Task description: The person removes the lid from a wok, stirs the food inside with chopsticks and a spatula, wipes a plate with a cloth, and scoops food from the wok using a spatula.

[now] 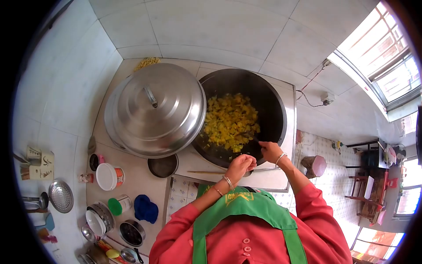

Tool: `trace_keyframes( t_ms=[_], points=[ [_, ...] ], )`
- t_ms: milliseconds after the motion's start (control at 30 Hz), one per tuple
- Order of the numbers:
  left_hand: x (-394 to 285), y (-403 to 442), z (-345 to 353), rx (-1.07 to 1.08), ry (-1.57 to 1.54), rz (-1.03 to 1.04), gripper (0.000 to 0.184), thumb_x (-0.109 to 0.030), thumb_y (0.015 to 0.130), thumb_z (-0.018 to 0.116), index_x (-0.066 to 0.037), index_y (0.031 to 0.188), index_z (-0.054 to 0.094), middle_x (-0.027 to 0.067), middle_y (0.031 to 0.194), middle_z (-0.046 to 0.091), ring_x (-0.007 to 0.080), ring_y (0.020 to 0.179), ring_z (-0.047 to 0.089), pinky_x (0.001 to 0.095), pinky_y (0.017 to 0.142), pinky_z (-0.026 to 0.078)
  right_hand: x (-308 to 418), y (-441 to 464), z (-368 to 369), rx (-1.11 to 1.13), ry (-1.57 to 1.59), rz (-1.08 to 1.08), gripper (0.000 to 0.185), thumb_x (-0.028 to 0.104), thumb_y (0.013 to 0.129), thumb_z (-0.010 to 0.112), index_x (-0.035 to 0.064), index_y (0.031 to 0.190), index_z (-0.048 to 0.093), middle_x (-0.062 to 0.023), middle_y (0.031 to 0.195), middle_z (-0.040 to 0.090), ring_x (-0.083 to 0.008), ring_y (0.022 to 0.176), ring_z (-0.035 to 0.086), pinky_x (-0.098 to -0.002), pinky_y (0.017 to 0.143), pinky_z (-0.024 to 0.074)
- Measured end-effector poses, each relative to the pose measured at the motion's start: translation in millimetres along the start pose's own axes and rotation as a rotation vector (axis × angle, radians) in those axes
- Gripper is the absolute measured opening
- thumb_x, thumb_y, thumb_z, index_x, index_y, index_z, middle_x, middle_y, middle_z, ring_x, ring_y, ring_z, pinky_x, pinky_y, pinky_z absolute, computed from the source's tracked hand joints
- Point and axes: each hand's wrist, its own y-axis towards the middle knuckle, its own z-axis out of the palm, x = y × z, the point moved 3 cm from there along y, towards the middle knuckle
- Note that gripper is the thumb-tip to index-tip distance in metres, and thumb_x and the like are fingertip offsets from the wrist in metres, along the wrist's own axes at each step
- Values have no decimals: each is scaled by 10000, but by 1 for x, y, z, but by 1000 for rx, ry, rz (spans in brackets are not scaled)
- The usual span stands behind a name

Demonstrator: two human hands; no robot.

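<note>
Chopped yellow food pieces (pixel 231 121) lie in a large dark wok (pixel 270 103) set into the stove counter. At the wok's near right rim, my right hand (pixel 271 152) is closed around the handle of a spatula (pixel 254 137), whose far end is in the food. My left hand (pixel 244 164) is closed just over the near rim, with its fingers curled in; whether anything is inside them is hidden. A thin wooden stick (pixel 205 172) lies on the counter left of that hand. Part of a small dark round thing (pixel 248 173) shows beneath it.
A big metal lid (pixel 158 110) overlaps the wok's left side. Nearby are a dark pan (pixel 163 166), a white tub (pixel 107 177), a green-lidded jar (pixel 119 205), a blue cloth (pixel 146 209) and a metal pot (pixel 132 232). A skimmer (pixel 61 196) hangs on the left wall.
</note>
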Motion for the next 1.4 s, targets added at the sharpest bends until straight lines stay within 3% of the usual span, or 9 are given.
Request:
trace_keyframes(
  t_ms=[67,200,467,600,833,967,1033,1133,1400],
  points=[
    [5,4,0,5,10,-5,172,-159,900,440,-13,923,526,40,873,569,108,807,554,239,745,461,2,4,-4,-73,-24,75,327,117,761,440,62,1039,604,-216,953,593,-360,895,568,-398,818,448],
    [11,6,0,20,11,-17,174,-160,902,435,-16,927,530,42,879,570,113,819,551,249,763,454,-10,10,4,2,-102,37,326,118,761,446,56,1043,598,-215,943,596,-363,892,568,-404,812,450],
    [4,4,-1,-9,-27,-5,177,-164,905,431,-24,936,533,48,906,571,127,849,554,262,780,453,0,35,-4,-143,-38,-4,344,108,766,469,54,1094,560,-226,929,590,-372,879,562,-412,787,455],
    [4,5,-7,-21,-46,-1,174,-163,908,426,-26,930,531,52,906,572,134,852,558,262,780,454,-9,28,1,26,-199,34,351,113,748,475,86,1083,574,-213,913,597,-368,865,566,-413,788,456],
    [0,9,-5,-31,-71,-8,171,-156,909,418,-25,921,528,63,911,572,153,848,568,276,782,464,2,50,-29,-225,-161,-69,308,65,761,426,80,1037,563,-242,827,590,-399,808,569,-460,731,467],
    [-4,12,-1,-30,-61,-16,168,-152,909,417,-25,920,526,66,913,573,154,851,569,276,785,464,-1,59,-25,-226,-169,53,328,73,765,429,99,1070,548,-238,889,579,-402,838,568,-457,742,466],
    [-7,14,-2,-50,-93,-43,167,-148,909,417,-22,921,525,68,913,573,153,853,568,273,780,465,-9,53,-23,-43,-253,136,370,75,767,434,125,1119,532,-232,946,562,-390,874,566,-449,761,464],
    [-7,16,-6,-69,-94,-15,187,-200,907,442,-36,894,532,38,856,571,120,788,563,248,728,464,-15,48,-34,-74,-283,99,388,72,763,443,151,1135,523,-233,955,559,-379,900,562,-441,782,459],
    [-6,21,-5,-47,-64,-63,173,-154,907,424,-17,915,530,69,905,576,147,849,567,267,773,466,8,85,-29,-93,-325,69,393,68,772,440,179,1145,491,-218,903,560,-386,822,585,-429,706,486]
  ],
)
